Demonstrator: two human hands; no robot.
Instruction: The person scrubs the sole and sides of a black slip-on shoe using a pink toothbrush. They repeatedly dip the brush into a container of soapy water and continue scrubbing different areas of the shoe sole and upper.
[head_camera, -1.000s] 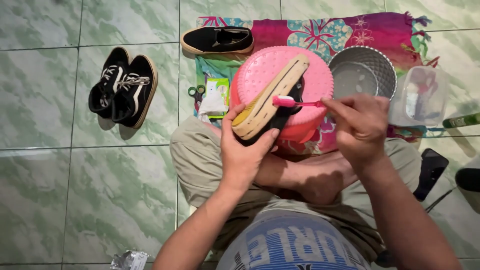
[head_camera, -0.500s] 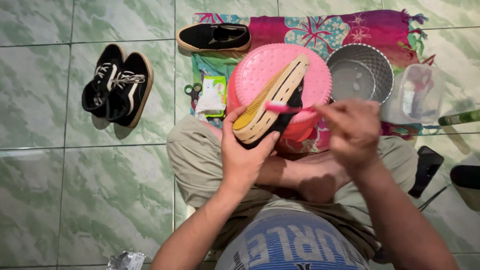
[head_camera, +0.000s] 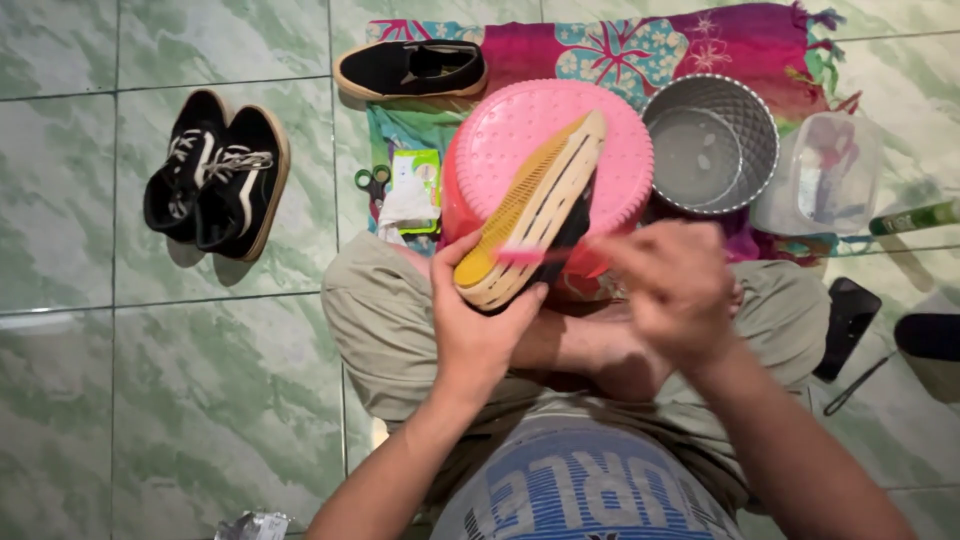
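Your left hand (head_camera: 478, 330) is wrapped around the heel of a shoe (head_camera: 535, 205), sole up, lying across a pink stool (head_camera: 520, 130). Your right hand (head_camera: 672, 290), blurred, is closed on a pink brush (head_camera: 545, 256) at the shoe's side edge. A metal bowl (head_camera: 712, 145) sits just beside the stool; bare floor (head_camera: 150, 400) opens to your left.

The left hand (head_camera: 480, 325) is raised at center, fingers curled closed toward twelve o'clock. The right hand (head_camera: 675, 290), blurred, sits at its three o'clock, fingers pinched. Both forearms angle inward.
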